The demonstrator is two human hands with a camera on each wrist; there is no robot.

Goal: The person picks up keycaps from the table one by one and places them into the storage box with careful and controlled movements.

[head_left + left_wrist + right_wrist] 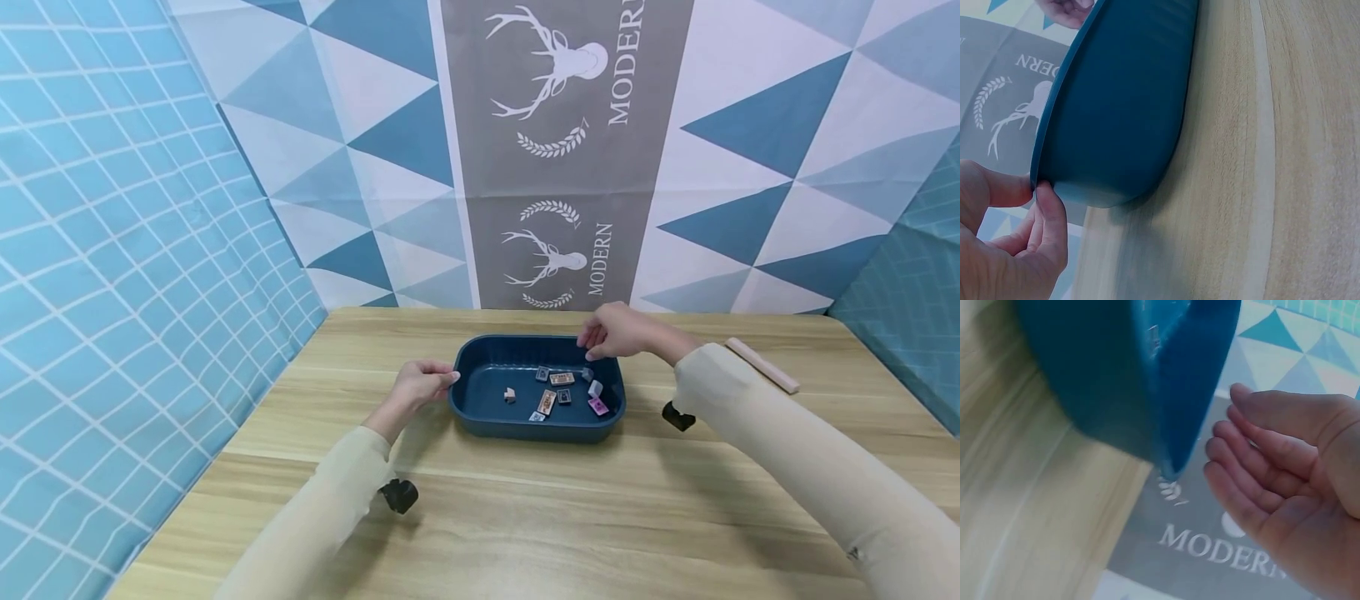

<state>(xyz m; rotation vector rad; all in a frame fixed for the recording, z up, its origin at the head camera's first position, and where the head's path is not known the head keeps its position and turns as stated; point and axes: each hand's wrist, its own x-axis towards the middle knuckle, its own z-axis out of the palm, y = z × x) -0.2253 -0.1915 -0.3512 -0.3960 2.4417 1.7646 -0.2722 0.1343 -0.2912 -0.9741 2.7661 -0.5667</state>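
Note:
A dark blue rectangular plastic basin (pixel 536 429) stands on the wooden table. My left hand (pixel 423 383) pinches its left rim between thumb and fingers, which the left wrist view shows close up. Over the basin's far right corner hangs my right hand (pixel 611 329); in the right wrist view its fingers (pixel 1235 465) are loosely curled, with nothing visible between them. Several small stamp-like blocks lie on the basin floor, among them a tan block (pixel 562 378), a pink one (pixel 597 406) and a pale one (pixel 595 388). A small beige piece (pixel 509 395) sits apart from them, further left.
A pale pink bar (pixel 762 365) lies on the table (pixel 480 517) to the right of the basin. Behind the table hangs a patterned cloth (pixel 555 167) with deer heads and triangles. A blue tiled-pattern sheet (pixel 112 250) borders the left side.

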